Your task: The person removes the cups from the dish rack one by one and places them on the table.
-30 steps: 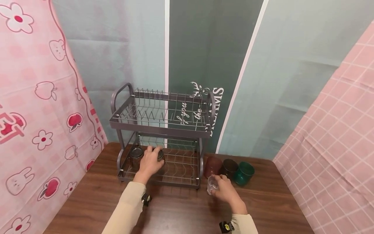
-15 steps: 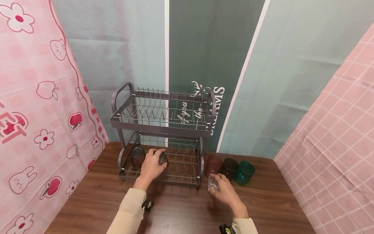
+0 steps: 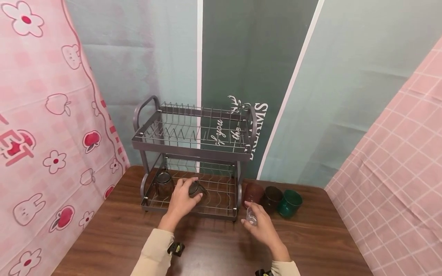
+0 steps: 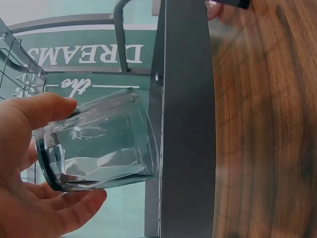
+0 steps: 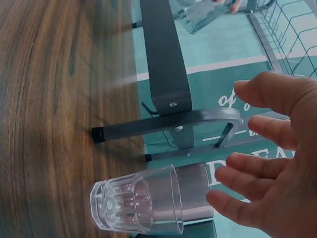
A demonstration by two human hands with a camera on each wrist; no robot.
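My left hand [image 3: 183,197] grips a clear drinking glass [image 4: 99,144] by its thick base, thumb on one side and fingers on the other. The glass is upside down and tilted, its rim close over the front rail of the dish rack's lower tier [image 3: 214,216]. Another upturned glass [image 3: 164,186] stands at that tier's left end. Just above the rim of a clear fluted tumbler [image 5: 133,201], my right hand [image 5: 277,163] holds its fingers spread and grips nothing. This tumbler stands upright on the table, right of the rack.
Behind the tumbler stand a reddish cup [image 3: 253,193], a dark brown cup [image 3: 272,194] and a green cup [image 3: 291,205]. The rack's upper tier [image 3: 193,151] overhangs the lower one. Fabric curtains [image 3: 390,161] enclose the wooden table [image 3: 214,249] at the back and sides.
My left hand has shifted right along the lower tier with its glass, which now tilts more. The right hand's thumb and fingers have moved slightly left over the tumbler, which stays in place.
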